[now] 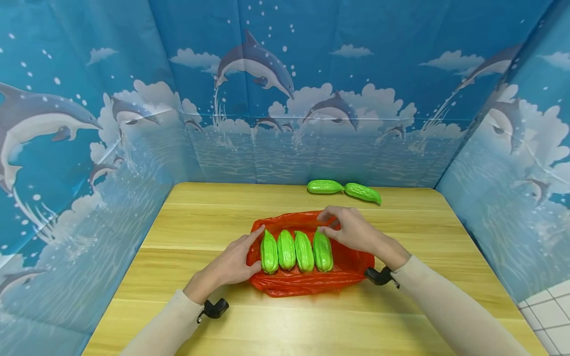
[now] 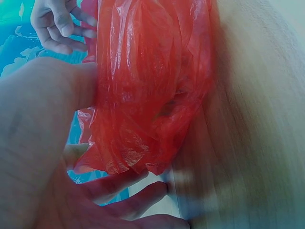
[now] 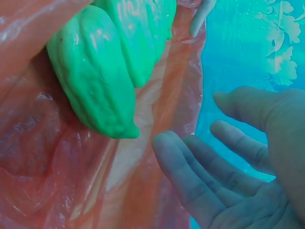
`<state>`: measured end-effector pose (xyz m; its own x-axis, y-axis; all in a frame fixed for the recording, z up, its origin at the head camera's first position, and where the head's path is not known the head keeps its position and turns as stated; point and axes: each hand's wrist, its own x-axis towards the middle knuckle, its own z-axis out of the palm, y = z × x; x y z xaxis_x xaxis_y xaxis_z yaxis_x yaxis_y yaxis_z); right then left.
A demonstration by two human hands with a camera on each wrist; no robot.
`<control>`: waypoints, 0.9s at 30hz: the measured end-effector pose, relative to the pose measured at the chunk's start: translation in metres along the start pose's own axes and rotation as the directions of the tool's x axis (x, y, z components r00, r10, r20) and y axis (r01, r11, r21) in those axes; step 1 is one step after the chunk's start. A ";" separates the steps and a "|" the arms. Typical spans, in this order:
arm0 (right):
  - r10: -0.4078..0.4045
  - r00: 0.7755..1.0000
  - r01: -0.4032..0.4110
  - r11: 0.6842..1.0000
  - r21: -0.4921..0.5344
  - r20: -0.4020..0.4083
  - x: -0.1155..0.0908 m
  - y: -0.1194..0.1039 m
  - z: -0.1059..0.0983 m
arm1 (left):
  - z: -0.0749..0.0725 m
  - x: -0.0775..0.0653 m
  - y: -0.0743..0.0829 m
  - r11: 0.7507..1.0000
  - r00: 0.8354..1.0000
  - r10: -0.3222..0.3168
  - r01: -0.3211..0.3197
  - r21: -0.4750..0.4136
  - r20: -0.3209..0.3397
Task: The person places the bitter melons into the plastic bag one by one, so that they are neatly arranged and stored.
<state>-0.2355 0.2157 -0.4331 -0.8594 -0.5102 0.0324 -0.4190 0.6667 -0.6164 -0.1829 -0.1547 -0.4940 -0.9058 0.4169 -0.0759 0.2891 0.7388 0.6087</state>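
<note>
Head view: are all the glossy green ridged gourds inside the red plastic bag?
No, two green gourds lie beyond the red bag, on the yellowish wooden table.

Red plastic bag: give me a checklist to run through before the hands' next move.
1. Red plastic bag open: ok, mouth faces up.
2. Four bitter melons inside: ok, side by side.
3. Room right of the row: ok, bare plastic shows.
4. Left hand firm on the bag: cannot tell; it touches the left side.
5. Right hand free: ok, holding nothing.
6. Two other bitter melons bagged: not ok, lying on the wooden table beyond.
</note>
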 end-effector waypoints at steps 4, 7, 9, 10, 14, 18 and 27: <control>0.002 1.000 -0.002 1.000 -0.003 -0.010 0.001 -0.002 -0.006 | -0.001 -0.001 0.001 1.000 1.000 0.001 -0.001 -0.001 -0.007; 0.002 1.000 -0.002 1.000 -0.008 -0.017 0.002 -0.002 -0.011 | -0.001 -0.002 0.001 1.000 1.000 0.001 -0.001 -0.002 -0.006; -0.005 1.000 0.005 1.000 -0.012 -0.026 0.003 -0.002 -0.015 | -0.002 -0.002 0.001 1.000 1.000 0.005 -0.005 -0.001 -0.007; -0.013 0.999 0.012 1.000 -0.016 -0.033 0.004 -0.001 -0.016 | -0.002 -0.002 0.001 1.000 1.000 0.007 -0.007 -0.001 -0.008; -0.032 0.998 0.030 0.999 -0.032 -0.060 0.007 0.001 -0.024 | -0.002 -0.003 0.001 1.000 1.000 0.013 -0.013 0.005 -0.009; -0.023 0.997 0.021 0.999 -0.039 -0.068 0.010 0.004 -0.033 | -0.003 -0.003 0.002 1.000 1.000 0.012 -0.012 0.007 -0.005; -0.044 0.994 0.039 0.998 -0.057 -0.100 0.019 0.017 -0.053 | -0.004 -0.004 0.005 1.000 1.000 0.018 -0.018 0.014 -0.002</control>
<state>-0.2743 0.2462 -0.4014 -0.8651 -0.4821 0.1383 -0.4678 0.6762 -0.5692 -0.1790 -0.1553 -0.4877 -0.9008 0.4296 -0.0634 0.3100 0.7384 0.5990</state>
